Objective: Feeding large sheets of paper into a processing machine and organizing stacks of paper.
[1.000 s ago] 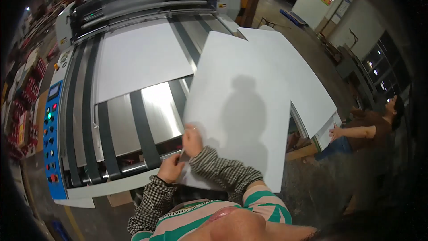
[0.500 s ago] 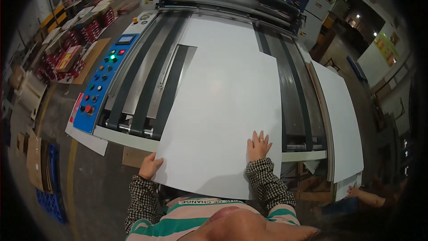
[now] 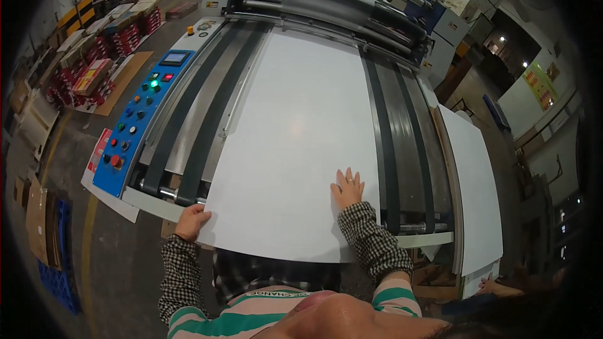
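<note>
Head cam's got a big white sheet (image 3: 289,144) lying lengthwise over the dark belts (image 3: 210,125) of a machine, its near edge poking out past the front toward the wearer's waist. Left hand (image 3: 192,221) is pinching the near left corner, thumb on top. Right hand (image 3: 347,189) isn't gripping anything, just pressed flat on the paper near the right edge, fingers spread. Blue control panel (image 3: 141,113) sits off to the left, green light on, and more white board (image 3: 477,194) lies along the right side. Somebody else's hand (image 3: 491,287) shows lower right, but it's too dark to say what it's doing.
</note>
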`<state>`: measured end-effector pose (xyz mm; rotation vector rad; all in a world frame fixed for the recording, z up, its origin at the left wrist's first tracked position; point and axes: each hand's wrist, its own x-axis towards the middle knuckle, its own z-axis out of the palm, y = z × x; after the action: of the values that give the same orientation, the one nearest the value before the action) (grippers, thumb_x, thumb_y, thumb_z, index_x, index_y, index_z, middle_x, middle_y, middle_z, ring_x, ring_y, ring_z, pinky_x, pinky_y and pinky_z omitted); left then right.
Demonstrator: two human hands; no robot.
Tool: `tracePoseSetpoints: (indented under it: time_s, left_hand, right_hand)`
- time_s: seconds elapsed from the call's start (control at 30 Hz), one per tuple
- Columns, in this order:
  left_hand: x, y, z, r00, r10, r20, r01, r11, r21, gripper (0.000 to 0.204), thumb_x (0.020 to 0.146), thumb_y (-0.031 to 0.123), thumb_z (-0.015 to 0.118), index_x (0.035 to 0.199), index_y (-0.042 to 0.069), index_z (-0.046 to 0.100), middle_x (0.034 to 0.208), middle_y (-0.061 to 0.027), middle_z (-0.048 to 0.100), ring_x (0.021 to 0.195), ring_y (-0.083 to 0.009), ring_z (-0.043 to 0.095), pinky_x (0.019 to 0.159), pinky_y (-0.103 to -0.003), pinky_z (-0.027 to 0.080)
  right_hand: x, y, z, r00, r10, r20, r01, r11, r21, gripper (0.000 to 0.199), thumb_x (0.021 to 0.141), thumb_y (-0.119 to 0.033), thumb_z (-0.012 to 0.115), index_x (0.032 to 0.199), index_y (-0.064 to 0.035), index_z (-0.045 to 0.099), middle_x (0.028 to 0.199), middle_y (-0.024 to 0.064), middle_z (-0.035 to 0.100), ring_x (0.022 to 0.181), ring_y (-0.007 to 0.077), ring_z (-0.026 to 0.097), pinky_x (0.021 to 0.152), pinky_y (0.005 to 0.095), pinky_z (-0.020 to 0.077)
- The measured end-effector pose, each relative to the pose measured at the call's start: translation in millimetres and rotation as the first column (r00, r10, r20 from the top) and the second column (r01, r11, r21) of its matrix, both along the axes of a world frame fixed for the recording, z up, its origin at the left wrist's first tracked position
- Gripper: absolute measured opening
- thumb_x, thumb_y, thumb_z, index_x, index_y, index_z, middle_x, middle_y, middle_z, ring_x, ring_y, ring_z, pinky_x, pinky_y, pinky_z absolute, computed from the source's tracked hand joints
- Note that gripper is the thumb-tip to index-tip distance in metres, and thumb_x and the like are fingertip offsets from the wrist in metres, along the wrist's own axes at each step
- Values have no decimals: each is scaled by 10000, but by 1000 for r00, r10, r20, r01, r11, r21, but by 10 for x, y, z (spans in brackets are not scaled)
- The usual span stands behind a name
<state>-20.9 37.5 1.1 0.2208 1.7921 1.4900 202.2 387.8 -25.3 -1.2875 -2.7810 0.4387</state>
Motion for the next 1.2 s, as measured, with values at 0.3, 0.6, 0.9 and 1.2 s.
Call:
tracePoseSetpoints:
  time_s: [0.3,0.6,0.9,1.2]
  left_hand:
    - [-406,468,119,913,247,-326,-216,968,130,146,786,108,506,870,-10,525,666,-27,506,542,-65,453,454,-185,358]
    - [-519,8,-5,754,343,-561,-581,746,-325,157,839,149,444,838,-2,486,587,-29,435,478,-76,392,402,-229,322]
    - [-743,390,185,670,53,-741,-385,878,-285,205,804,145,484,907,-30,512,745,-117,546,634,-189,508,561,-303,400]
    - [-1910,-162,334,518,-320,-793,-789,179,-587,378,769,248,490,1114,96,469,1078,-104,508,1004,-290,453,856,-469,313]
  right_hand:
    - [108,1095,-119,846,162,-508,-12,958,285,252,776,-212,459,842,-13,597,1052,157,531,1028,298,447,849,385,365]
    - [3724,1433,572,199,-980,-3,806,161,569,457,734,-157,546,1169,-94,421,1143,127,453,992,270,457,881,410,347]
    - [2710,988,126,712,-698,78,667,707,236,231,729,-174,462,860,-15,566,811,192,551,765,328,536,675,429,443]
    - [-351,-525,-41,567,-178,-804,232,971,-52,130,751,-58,458,765,41,541,912,221,527,869,346,496,769,382,398]
